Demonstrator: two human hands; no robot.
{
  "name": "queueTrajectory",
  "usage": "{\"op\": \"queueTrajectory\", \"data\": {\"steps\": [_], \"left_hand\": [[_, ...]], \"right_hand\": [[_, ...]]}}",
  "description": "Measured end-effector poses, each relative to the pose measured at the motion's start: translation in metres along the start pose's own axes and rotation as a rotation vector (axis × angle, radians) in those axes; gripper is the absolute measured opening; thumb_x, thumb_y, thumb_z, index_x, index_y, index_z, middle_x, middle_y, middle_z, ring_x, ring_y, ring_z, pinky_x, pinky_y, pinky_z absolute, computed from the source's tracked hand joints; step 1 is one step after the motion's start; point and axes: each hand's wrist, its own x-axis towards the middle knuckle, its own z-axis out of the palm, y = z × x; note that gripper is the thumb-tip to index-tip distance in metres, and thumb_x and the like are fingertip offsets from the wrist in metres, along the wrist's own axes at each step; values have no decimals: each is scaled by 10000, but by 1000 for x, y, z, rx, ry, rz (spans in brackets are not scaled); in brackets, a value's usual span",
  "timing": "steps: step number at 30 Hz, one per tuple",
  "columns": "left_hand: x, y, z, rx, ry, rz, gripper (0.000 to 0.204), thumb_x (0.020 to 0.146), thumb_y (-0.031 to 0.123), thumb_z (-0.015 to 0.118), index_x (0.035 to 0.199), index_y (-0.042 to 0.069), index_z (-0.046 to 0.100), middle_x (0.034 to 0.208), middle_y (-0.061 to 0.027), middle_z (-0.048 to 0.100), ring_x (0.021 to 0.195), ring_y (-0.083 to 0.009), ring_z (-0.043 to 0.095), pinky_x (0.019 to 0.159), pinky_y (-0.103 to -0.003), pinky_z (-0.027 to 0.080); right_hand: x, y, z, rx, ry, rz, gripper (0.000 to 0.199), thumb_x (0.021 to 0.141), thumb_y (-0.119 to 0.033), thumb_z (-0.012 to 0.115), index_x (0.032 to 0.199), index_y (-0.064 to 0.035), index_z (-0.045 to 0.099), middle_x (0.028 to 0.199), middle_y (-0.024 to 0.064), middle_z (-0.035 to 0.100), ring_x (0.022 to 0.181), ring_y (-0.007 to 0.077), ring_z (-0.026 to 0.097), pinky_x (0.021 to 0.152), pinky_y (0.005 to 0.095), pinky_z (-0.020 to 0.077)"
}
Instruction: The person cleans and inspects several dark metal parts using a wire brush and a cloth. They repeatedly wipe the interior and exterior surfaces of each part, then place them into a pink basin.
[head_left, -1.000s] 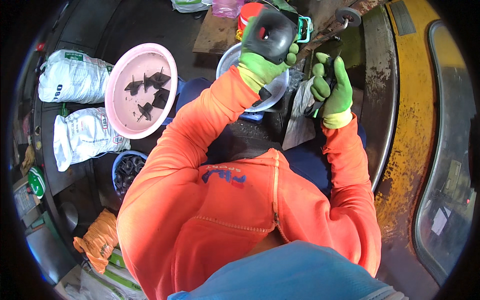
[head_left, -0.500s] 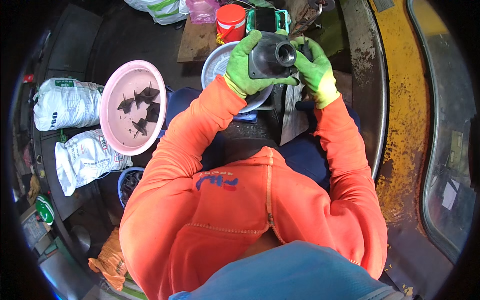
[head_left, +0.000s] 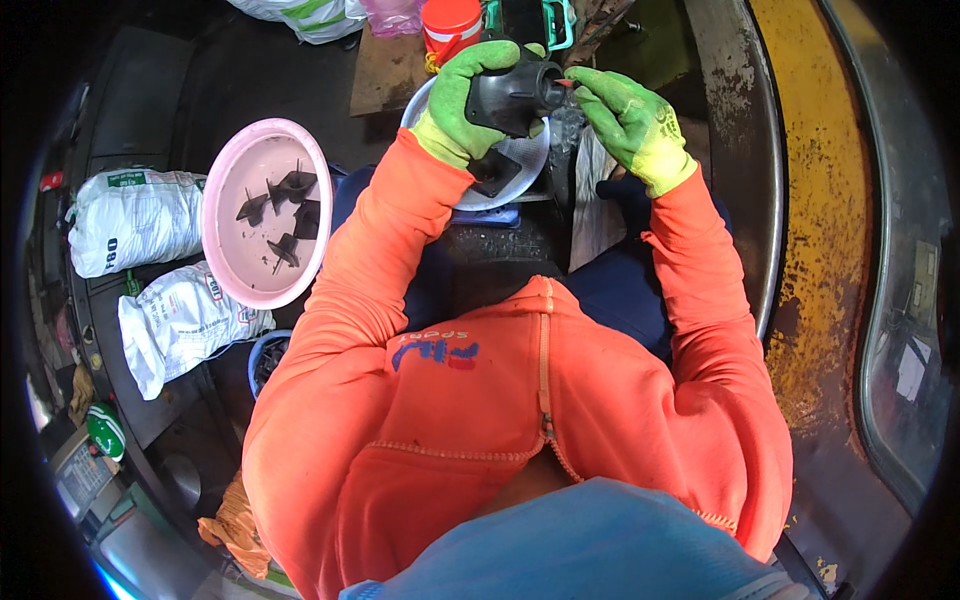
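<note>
My left hand (head_left: 468,100), in a green and yellow glove, is wrapped round a black plastic part (head_left: 505,98) with a square flange and a round hollow neck. The neck points toward my right hand (head_left: 630,120), gloved the same way. Its thumb and fingers are pinched together beside the neck's mouth. A small reddish tip (head_left: 566,83) shows between the fingertips and the neck; the rest of it is hidden. Below the part stands a pale blue-white basin (head_left: 520,185) with a black piece (head_left: 492,172) in it.
At my left is a pink basin (head_left: 212,215) with several black pieces. White sacks (head_left: 135,220) lie beyond it, with a blue container (head_left: 262,360) nearby. A red cooler jug (head_left: 450,22) stands at the far side. A rusty yellow machine panel (head_left: 815,250) rises on the right.
The black part has turned in my left hand, so its neck now faces right instead of up toward me. My right hand has pulled slightly away to the right and turned, fingers pinched.
</note>
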Motion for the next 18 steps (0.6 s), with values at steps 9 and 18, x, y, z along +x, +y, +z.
{"op": "queueTrajectory", "data": {"steps": [9,18], "left_hand": [[-10,-1,10,54,16,279,629,778,192,543,1359,-29,445,1237,-221,584,1131,-348,580,973,-482,472],[-15,-2,31,304,-105,468,805,685,267,814,1359,1,462,1296,-127,543,1226,-288,505,1010,-372,421]], "right_hand": [[-9,-10,18,322,-60,212,314,941,-188,578,1199,-10,605,1040,140,686,937,224,664,813,314,511],[-14,-30,27,643,-80,453,307,984,-214,549,1200,-1,602,825,-32,595,703,27,479,631,185,394]]}}
